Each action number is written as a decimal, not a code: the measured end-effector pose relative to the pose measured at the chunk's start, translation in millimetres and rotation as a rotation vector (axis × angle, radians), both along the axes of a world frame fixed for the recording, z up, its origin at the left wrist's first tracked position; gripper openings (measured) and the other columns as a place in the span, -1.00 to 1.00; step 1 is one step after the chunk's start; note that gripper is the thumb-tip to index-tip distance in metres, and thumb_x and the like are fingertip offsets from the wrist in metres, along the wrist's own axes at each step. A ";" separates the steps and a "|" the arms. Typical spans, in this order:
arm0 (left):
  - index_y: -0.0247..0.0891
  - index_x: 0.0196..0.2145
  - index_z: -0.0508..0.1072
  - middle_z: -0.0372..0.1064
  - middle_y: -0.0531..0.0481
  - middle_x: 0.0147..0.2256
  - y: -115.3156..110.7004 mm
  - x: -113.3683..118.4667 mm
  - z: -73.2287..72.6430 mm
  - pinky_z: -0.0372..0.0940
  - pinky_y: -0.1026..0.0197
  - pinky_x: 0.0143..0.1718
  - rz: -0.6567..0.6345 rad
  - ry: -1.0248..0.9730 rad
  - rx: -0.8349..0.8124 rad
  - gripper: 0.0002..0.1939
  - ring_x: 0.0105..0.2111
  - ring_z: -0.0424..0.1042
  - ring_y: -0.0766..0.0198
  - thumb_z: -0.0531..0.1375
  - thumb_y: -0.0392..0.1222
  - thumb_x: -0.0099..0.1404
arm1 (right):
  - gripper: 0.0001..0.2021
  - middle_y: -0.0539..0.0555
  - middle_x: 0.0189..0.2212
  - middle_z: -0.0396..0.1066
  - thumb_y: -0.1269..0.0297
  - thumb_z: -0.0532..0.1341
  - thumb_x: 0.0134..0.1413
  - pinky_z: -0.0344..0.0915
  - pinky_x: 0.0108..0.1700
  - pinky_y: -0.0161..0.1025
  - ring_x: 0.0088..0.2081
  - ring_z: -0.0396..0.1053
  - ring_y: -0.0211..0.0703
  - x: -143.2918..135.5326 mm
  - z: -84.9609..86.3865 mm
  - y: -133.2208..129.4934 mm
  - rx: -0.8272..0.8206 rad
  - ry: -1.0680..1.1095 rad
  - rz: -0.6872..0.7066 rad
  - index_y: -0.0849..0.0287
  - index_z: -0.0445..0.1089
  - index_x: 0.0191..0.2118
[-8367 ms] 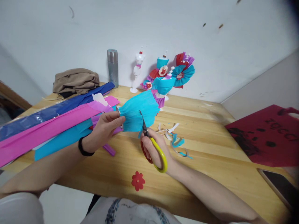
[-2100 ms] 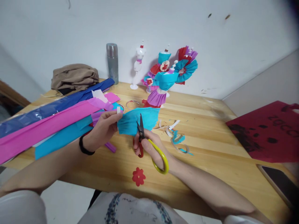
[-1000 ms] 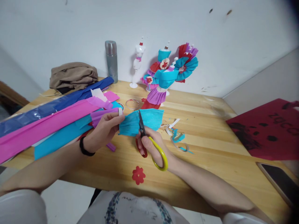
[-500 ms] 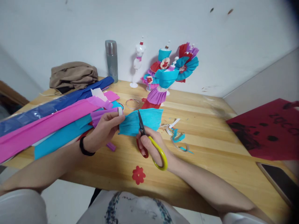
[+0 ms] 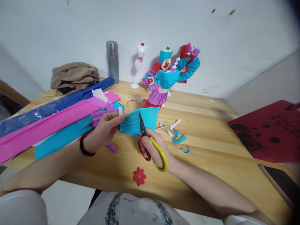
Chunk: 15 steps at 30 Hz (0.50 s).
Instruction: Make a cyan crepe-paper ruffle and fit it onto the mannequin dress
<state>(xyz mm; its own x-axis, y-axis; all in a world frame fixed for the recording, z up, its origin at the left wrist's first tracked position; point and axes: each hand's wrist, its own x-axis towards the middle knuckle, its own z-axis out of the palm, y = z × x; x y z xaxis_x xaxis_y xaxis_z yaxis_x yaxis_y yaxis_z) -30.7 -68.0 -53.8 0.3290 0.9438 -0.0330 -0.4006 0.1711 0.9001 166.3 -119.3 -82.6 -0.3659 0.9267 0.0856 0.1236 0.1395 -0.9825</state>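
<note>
Between thumb and fingers, my left hand (image 5: 105,126) pinches the left end of a gathered turquoise crepe paper piece (image 5: 130,122); a small pale strip (image 5: 120,111) shows at its fingertips. My right hand (image 5: 154,145) grips scissors (image 5: 158,154) with yellow and red handles. Their dark blades point up and away, lying across the middle of the turquoise paper. Whether the blades are parted is hard to tell. The paper fans out to the right past the blades. A red paper flower (image 5: 139,176) lies on the wooden table nearer to me.
Dressed miniature mannequins (image 5: 167,78), a bare one (image 5: 140,59) and a flask (image 5: 112,62) stand by the wall. Crepe paper rolls (image 5: 58,117) and brown cloth (image 5: 74,75) lie left. Paper scraps (image 5: 179,137), a red bag (image 5: 269,132) and a phone (image 5: 280,181) are right.
The turquoise paper's right end has drawn in toward the left and its lower edge has shifted. My hands have hardly moved and still hold the paper and the scissors.
</note>
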 end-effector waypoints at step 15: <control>-0.34 -0.57 0.48 0.34 0.07 -0.58 0.3 0.3 3.9 0.31 0.34 -0.49 0.042 0.003 -0.003 -0.67 -0.56 0.35 0.40 0.45 -0.05 0.05 | -0.54 -0.16 -0.72 0.16 -0.22 0.07 0.26 0.09 -0.75 -0.43 -0.77 0.12 -0.38 -5.1 6.6 -3.8 -0.012 -0.007 -0.050 0.12 0.21 -0.35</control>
<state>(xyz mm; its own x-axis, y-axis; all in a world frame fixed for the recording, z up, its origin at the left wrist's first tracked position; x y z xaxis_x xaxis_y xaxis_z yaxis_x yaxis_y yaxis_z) -30.4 -67.7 -49.9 0.2889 0.9566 -0.0369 -0.4048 0.1570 0.9008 161.2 -123.1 -76.0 -0.3201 0.9447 0.0716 0.1369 0.1209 -0.9832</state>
